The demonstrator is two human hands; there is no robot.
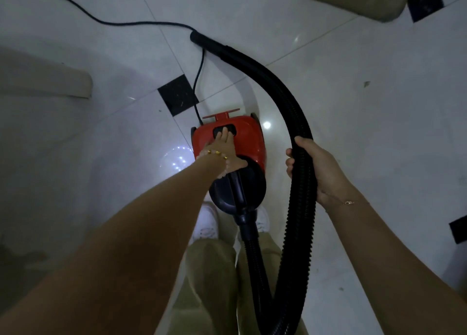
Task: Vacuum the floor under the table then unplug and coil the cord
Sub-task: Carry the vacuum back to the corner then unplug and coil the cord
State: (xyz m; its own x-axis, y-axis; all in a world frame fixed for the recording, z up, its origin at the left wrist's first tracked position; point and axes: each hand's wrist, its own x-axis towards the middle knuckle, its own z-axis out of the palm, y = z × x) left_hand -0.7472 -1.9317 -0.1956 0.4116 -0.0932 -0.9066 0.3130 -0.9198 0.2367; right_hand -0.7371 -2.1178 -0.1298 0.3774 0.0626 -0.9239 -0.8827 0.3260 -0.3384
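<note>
A small red canister vacuum [246, 138] with a black front sits on the white tiled floor just ahead of my feet. My left hand [223, 150] reaches down onto its top, fingers extended and resting on the black button panel. My right hand [312, 167] is wrapped around the black ribbed hose [288, 99], which arcs from the vacuum's front up and over to a rigid black nozzle end [202, 40] lying on the floor. A black power cord [106, 22] leaves the vacuum's rear and runs away to the upper left, out of view.
A beige padded furniture edge [336, 3] lies at the top right. Another pale beige edge [50, 81] juts in from the left. Black inset tiles [178, 94] dot the floor. My white shoes [206, 223] and beige trousers are below the vacuum.
</note>
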